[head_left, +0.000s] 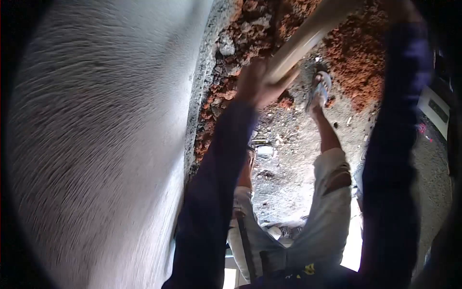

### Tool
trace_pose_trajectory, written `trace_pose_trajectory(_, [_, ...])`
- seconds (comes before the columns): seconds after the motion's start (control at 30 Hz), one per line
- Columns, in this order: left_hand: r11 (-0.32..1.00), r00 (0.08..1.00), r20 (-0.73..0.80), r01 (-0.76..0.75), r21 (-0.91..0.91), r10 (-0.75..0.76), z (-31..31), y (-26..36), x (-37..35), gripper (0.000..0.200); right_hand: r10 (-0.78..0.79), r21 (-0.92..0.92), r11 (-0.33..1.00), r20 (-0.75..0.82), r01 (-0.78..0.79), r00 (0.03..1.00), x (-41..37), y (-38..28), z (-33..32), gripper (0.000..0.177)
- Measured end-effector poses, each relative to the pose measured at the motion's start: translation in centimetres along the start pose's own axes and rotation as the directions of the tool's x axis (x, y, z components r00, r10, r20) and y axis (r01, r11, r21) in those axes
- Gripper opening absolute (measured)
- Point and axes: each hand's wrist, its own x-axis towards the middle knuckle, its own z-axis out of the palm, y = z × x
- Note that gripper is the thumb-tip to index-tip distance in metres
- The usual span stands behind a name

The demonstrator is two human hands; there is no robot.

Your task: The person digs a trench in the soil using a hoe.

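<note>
A thick, pale wooden handle [303, 43] slants from my left hand up to the top edge of the head view. My left hand [262, 86] is wrapped round its lower end, some fingers stretching along the underside. Whatever the handle belongs to is out of sight, so I cannot name the tool. At the top right, my right hand [402, 10] is dark, blurred and cut off by the frame edge. It is raised near the handle's upper end, and its fingers are hidden. Both arms wear dark blue sleeves.
A pale rough wall [110, 144] fills the left side. Broken reddish soil [358, 67] and lumps lie along its foot and ahead. My sandalled foot [319, 89] stands on gritty ground [288, 188] by the loose soil. A pale boxy object [434, 111] is at the right.
</note>
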Motion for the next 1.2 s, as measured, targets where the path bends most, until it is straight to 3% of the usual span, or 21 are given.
trace_pose_trajectory(0.03, [0.943, 0.934, 0.224, 0.31, -0.12, -0.279, 2.3, -5.8, -3.7, 0.051, 0.094, -0.048, 0.994, 0.009, -0.093, 0.996, -4.9, 5.7, 4.2, 0.025])
trace_pose_trajectory(0.1, [0.943, 0.936, 0.114, 0.333, 0.014, -0.333, 7.9, -13.4, -15.0, 0.047, 0.386, -0.163, 0.917, 0.12, -0.365, 0.915, -17.4, 17.2, 11.8, 0.027])
trace_pose_trajectory(0.17, [0.903, 0.924, -0.088, 0.382, 0.196, -0.372, 12.7, -14.0, -26.2, 0.046, 0.652, -0.259, 0.758, 0.257, -0.599, 0.714, -27.1, 24.0, 15.5, 0.029])
trace_pose_trajectory(0.2, [0.834, 0.846, 0.041, 0.515, 0.198, -0.532, 12.4, -13.0, -26.2, 0.047, 0.723, -0.197, 0.671, 0.387, -0.715, 0.572, -27.1, 24.8, 15.6, 0.03])
trace_pose_trajectory(0.23, [0.879, 0.879, 0.057, 0.469, 0.086, -0.474, 10.4, -9.8, -24.6, 0.042, 0.737, -0.133, 0.579, 0.507, -0.804, 0.447, -26.2, 24.6, 15.0, 0.031])
trace_pose_trajectory(0.3, [0.873, 0.861, 0.151, 0.488, 0.025, -0.486, 10.7, -9.4, -27.4, 0.038, 0.762, -0.191, 0.525, 0.541, -0.83, 0.357, -26.1, 25.4, 14.7, 0.033])
trace_pose_trajectory(0.4, [0.923, 0.926, 0.082, 0.375, -0.081, -0.369, 10.9, -12.7, -21.9, 0.032, 0.741, -0.268, 0.656, 0.405, -0.705, 0.536, -25.3, 26.4, 16.7, 0.036])
trace_pose_trajectory(0.5, [0.727, 0.809, 0.171, 0.582, -0.364, -0.563, 11.9, -9.8, -23.6, 0.032, 0.704, -0.245, 0.697, 0.413, -0.674, 0.578, -24.4, 26.9, 16.2, 0.04])
trace_pose_trajectory(0.6, [0.761, 0.8, 0.169, 0.6, -0.246, -0.576, 11.4, -5.6, -24.6, 0.042, 0.779, -0.319, 0.591, 0.465, -0.741, 0.421, -22.2, 23.2, 13.5, 0.038])
trace_pose_trajectory(0.7, [0.6, 0.729, 0.22, 0.667, -0.442, -0.648, 12.0, -2.4, -23.3, 0.031, 0.824, -0.377, 0.439, 0.531, -0.815, 0.198, -21.5, 22.5, 13.2, 0.042])
trace_pose_trajectory(0.73, [0.291, 0.533, 0.429, 0.809, -0.51, -0.73, 12.8, -2.3, -22.2, 0.039, 0.818, -0.368, 0.446, 0.538, -0.816, 0.205, -24.2, 24.5, 13.9, 0.042])
trace_pose_trajectory(0.77, [0.412, 0.647, 0.336, 0.723, -0.554, -0.685, 12.9, -2.1, -22.2, 0.04, 0.738, -0.274, 0.619, 0.524, -0.736, 0.425, -25.1, 27.2, 15.9, 0.046])
trace_pose_trajectory(0.8, [0.525, 0.746, 0.235, 0.622, -0.582, -0.623, 13.0, -1.9, -22.2, 0.043, 0.719, -0.343, 0.673, 0.513, -0.655, 0.469, -23.3, 25.3, 15.1, 0.05])
trace_pose_trajectory(0.83, [0.459, 0.683, 0.289, 0.688, -0.562, -0.67, 12.3, -0.8, -22.8, 0.044, 0.698, -0.413, 0.713, 0.501, -0.567, 0.512, -21.8, 23.9, 14.4, 0.053])
trace_pose_trajectory(0.9, [0.396, 0.598, 0.321, 0.761, -0.513, -0.734, 10.9, -0.7, -22.3, 0.044, 0.758, -0.377, 0.617, 0.52, -0.691, 0.393, -21.9, 22.9, 14.0, 0.052])
trace_pose_trajectory(0.97, [0.277, 0.624, 0.384, 0.705, -0.653, -0.681, 11.3, -0.1, -22.8, 0.023, 0.762, -0.372, 0.6, 0.535, -0.708, 0.365, -21.4, 22.8, 13.9, 0.052])
trace_pose_trajectory(1.0, [0.252, 0.564, 0.492, 0.787, -0.562, -0.663, 11.3, -0.1, -21.4, 0.023, 0.754, -0.358, 0.631, 0.493, -0.688, 0.435, -22.5, 24.5, 14.6, 0.051])
trace_pose_trajectory(1.07, [0.465, 0.745, 0.267, 0.611, -0.64, -0.611, 13.9, -1.6, -22.3, 0.022, 0.669, -0.381, 0.735, 0.272, -0.561, 0.692, -22.2, 26.7, 16.3, 0.049])
trace_pose_trajectory(1.1, [0.484, 0.768, 0.204, 0.56, -0.672, -0.607, 12.2, 0.4, -21.8, 0.027, 0.641, -0.398, 0.745, 0.205, -0.535, 0.739, -22.2, 26.9, 16.2, 0.048])
trace_pose_trajectory(1.13, [0.505, 0.789, 0.139, 0.507, -0.698, -0.599, 10.4, 2.5, -21.4, 0.033, 0.69, -0.397, 0.714, 0.261, -0.577, 0.675, -22.5, 25.6, 15.5, 0.045])
trace_pose_trajectory(1.2, [0.394, 0.712, 0.25, 0.605, -0.692, -0.656, 5.0, 6.7, -19.8, 0.068, 0.732, -0.388, 0.681, 0.378, -0.621, 0.566, -19.8, 24.3, 14.8, 0.038])
